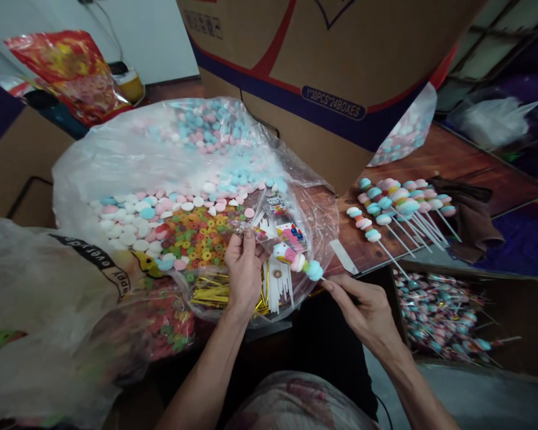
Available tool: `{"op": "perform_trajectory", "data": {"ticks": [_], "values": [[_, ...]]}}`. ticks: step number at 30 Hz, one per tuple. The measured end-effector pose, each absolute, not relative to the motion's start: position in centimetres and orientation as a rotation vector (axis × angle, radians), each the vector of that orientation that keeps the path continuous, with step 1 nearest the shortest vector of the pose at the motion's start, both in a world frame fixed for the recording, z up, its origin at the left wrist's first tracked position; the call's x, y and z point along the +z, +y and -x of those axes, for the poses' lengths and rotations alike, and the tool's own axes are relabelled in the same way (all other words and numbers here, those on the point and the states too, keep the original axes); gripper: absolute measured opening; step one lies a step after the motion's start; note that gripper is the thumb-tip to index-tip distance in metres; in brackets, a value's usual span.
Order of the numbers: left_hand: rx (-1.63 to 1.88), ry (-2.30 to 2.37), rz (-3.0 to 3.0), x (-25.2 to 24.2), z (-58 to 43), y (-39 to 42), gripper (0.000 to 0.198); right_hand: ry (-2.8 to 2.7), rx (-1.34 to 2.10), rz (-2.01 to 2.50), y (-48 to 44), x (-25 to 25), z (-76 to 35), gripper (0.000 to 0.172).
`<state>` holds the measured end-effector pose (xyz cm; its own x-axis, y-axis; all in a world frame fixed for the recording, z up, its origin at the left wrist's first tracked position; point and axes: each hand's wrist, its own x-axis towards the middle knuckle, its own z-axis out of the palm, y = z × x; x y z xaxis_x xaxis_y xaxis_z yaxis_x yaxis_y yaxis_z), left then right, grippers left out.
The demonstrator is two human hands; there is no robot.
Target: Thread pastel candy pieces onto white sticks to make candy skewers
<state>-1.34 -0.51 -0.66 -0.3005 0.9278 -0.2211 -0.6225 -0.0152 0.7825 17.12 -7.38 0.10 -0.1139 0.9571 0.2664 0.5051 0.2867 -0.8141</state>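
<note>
A marshmallow candy skewer (299,263) in pink, white, green and blue is held tilted over my lap. My right hand (365,304) pinches its white stick just below the blue candy. A clear printed wrapper (280,251) covers the skewer's far end, and my left hand (245,269) pinches the plastic there, its fingertips partly hiding it. Gold twist ties (210,291) lie left of that wrist. White sticks (280,289) and flat printed wrappers (291,235) lie between the hands. Behind are ring gummies (197,236) and pastel candy discs (137,224).
Unwrapped candy skewers (403,200) lie on the table's right side near a brown cloth (468,215). A box (515,310) at lower right holds many wrapped ones. A large carton (332,71) stands behind. Plastic bags (40,310) crowd the left.
</note>
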Motion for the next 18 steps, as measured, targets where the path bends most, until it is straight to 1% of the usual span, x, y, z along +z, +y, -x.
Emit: {"op": "perform_trajectory", "data": {"ticks": [2, 7, 12, 18], "values": [[1.608, 0.988, -0.426, -0.5, 1.4, -0.4, 0.03, -1.734, 0.667, 1.358, -7.3, 0.0, -17.0, 0.024], [1.571, 1.018, -0.362, 0.0, 1.0, -0.6, 0.032, -1.817, 0.513, 1.346, -7.5, -1.0, -16.4, 0.017], [1.476, 0.967, -0.378, 0.3, 0.6, -1.1, 0.036, -1.894, 0.423, 1.339, -7.4, -1.2, -15.8, 0.019], [1.237, 0.972, -0.452, 0.4, 1.2, -1.0, 0.038, -2.062, 0.51, 1.448, -6.7, -0.4, -16.7, 0.028]]}}
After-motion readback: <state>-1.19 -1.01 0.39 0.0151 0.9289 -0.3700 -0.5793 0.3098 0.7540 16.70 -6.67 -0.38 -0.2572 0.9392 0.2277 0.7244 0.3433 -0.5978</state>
